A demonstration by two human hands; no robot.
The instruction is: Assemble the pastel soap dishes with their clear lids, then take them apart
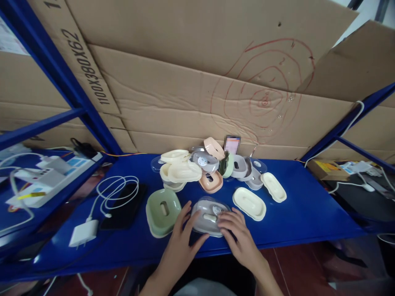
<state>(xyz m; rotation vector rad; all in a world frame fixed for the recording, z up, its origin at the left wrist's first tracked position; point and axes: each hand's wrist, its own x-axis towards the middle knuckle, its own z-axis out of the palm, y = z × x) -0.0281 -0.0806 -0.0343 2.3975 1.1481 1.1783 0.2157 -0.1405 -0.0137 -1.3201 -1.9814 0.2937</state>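
Observation:
A grey soap dish (202, 224) with a clear lid sits on the blue tabletop in front of me, a small pale oval piece showing at its middle and a round sticker on the lid. At its left end is my left hand (184, 234), fingers apart and thumb along the near side. My right hand (237, 230) curls over the right end, fingertips on the lid and thumb at the near edge. Left of my hands stands a green soap dish (169, 224) with a slot in its base. To the right lies a cream oval tray (248, 203).
Behind is a pile of cream trays (187, 172), a peach dish (212, 183), grey dishes and clear lids. Another cream tray (274, 187) lies right. A black phone-like slab (123, 209), white cable and charger (84, 233) are left. Cardboard (173, 90) backs the table.

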